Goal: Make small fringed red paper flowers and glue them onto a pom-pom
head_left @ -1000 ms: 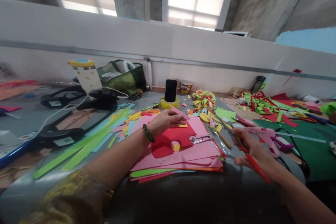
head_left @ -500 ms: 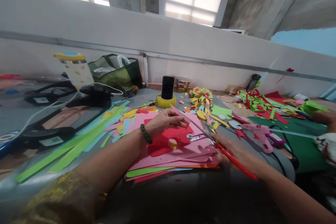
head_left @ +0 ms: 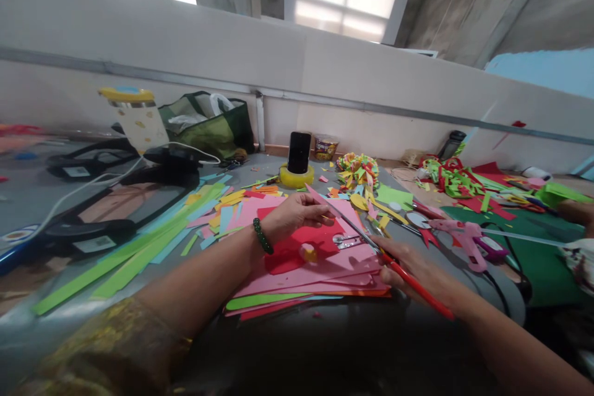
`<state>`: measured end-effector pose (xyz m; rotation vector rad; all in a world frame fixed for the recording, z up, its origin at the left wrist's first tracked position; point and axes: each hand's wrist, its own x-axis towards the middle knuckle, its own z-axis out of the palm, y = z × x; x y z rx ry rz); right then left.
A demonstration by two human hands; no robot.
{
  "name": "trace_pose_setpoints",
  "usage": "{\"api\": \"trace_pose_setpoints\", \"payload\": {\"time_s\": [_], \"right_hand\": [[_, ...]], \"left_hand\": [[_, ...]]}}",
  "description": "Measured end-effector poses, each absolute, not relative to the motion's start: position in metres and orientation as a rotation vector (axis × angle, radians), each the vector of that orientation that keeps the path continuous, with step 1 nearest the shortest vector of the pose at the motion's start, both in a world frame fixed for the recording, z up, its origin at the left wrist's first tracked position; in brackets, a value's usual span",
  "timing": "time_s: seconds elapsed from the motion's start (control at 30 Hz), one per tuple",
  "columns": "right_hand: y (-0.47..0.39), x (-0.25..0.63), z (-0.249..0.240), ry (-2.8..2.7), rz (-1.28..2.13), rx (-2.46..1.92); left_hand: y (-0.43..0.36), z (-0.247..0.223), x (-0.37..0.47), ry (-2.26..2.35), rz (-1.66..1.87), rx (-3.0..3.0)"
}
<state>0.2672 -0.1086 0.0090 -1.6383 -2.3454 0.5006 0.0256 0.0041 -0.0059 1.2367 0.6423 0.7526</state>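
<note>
My left hand [head_left: 297, 218], with a green bead bracelet at the wrist, pinches a small pink paper piece [head_left: 316, 195] above the stack. In my right hand [head_left: 413, 269] are scissors with red handles [head_left: 420, 291], their long blades pointing up and left along the pink piece. Whether the blades are parted is hard to tell. Beneath both hands lies a stack of pink sheets [head_left: 278, 283] with red paper [head_left: 281, 260] on top. A small yellow roll [head_left: 309, 253] and a metal clip-like item [head_left: 348, 241] rest on it.
Green and blue strips [head_left: 125, 260] lie left. A phone [head_left: 299, 151] stands in a yellow holder [head_left: 296, 178] behind the stack. Right are a pink glue gun [head_left: 464, 238], paper scraps [head_left: 448, 178] and another person's hand [head_left: 576, 210]. A cup [head_left: 137, 120] and green bag [head_left: 208, 127] stand back left.
The view has shifted slightly, so the scene sits a little further right. Both hands keep nearly the same pose, holding the pink piece and the scissors.
</note>
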Motion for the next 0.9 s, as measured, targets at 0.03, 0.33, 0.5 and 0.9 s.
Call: {"api": "trace_pose_setpoints", "payload": {"time_s": [0.03,0.33,0.5,0.9], "right_hand": [[-0.1081,0.2668,0.0088,-2.345,0.508,-1.644],[-0.1079,0.2647,0.0111,-2.318,0.498,-1.666],[-0.1086,0.2652,0.0105,-2.293,0.511,-1.647],[-0.1102,0.2569,0.0184,-2.302,0.509,-1.665]], "left_hand": [[0.0039,-0.0060,0.0255,0.646,0.756,1.238],[0.0026,-0.0067,0.0267,0.659,0.775,1.226],[0.0018,-0.0057,0.0270,0.667,0.767,1.209],[0.0034,-0.0056,0.0285,0.661,0.745,1.204]]}}
